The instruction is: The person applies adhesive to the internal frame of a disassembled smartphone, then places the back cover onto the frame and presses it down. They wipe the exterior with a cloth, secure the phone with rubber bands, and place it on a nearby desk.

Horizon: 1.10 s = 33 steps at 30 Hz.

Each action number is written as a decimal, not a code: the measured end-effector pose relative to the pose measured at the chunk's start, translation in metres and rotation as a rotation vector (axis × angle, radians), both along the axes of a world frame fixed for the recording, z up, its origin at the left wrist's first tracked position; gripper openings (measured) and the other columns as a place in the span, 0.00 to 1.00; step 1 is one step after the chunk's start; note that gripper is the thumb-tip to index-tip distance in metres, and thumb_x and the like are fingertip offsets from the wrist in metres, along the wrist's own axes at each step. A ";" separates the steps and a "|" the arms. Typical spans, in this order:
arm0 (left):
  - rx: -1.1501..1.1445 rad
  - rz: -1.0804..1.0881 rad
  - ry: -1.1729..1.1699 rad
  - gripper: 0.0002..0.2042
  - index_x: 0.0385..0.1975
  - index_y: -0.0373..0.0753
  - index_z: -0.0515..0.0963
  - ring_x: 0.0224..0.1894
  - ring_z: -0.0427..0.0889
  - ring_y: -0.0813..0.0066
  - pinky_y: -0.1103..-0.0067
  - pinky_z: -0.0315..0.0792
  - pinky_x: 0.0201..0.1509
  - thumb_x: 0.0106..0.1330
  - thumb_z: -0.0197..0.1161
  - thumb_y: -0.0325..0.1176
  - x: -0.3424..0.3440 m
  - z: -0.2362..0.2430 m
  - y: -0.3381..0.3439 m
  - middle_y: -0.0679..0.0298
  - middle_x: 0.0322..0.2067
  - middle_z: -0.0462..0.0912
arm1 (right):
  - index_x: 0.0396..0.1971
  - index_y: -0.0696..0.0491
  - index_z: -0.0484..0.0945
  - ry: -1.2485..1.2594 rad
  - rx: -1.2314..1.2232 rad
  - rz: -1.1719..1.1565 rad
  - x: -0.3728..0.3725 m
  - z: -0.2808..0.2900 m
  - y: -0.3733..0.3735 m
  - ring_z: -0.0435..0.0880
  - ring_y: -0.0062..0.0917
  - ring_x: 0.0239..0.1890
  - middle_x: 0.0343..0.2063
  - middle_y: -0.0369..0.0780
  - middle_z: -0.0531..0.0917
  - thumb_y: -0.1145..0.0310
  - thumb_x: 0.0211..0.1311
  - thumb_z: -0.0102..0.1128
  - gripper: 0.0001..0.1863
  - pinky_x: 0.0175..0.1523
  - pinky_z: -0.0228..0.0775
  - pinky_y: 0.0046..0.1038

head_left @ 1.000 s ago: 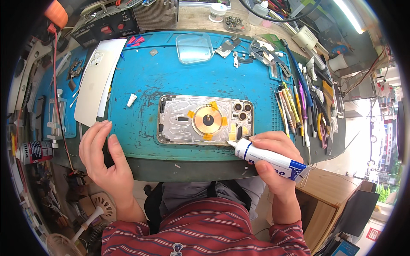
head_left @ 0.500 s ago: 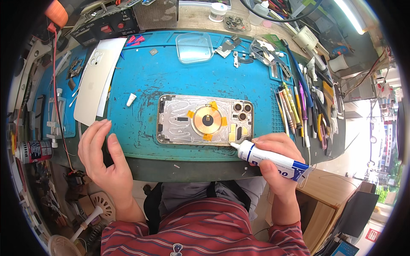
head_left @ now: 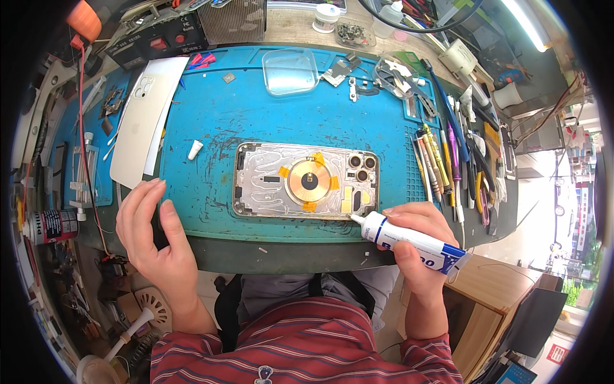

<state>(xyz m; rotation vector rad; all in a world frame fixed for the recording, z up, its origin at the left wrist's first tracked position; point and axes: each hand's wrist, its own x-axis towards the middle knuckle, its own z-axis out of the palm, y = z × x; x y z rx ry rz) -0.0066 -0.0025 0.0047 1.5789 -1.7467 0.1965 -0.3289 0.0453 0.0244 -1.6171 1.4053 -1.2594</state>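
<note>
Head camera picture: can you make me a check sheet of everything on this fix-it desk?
Surface: blue work mat, scuffed and stained, on a crowded bench.
Job's things: opened phone housing lies flat near the mat's front edge, round copper coil in its middle, yellow tape bits around it. White glue tube has its nozzle at the housing's lower right corner.
Clutter: white back cover at left, clear tray at the back, small white cap, row of hand tools at right.
Grippers: right hand grips the tube; left hand rests open on the mat's front left edge.
Cables: red wire down the left side.
Surroundings: bright windows at right; striped shirt below.
</note>
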 end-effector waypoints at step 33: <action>0.021 0.016 -0.002 0.09 0.47 0.34 0.82 0.55 0.80 0.63 0.70 0.71 0.62 0.71 0.58 0.22 -0.003 0.001 0.001 0.59 0.50 0.84 | 0.58 0.61 0.74 -0.398 -0.076 -0.195 -0.007 -0.015 0.014 0.84 0.25 0.34 0.51 0.48 0.80 0.45 0.68 0.62 0.33 0.31 0.79 0.26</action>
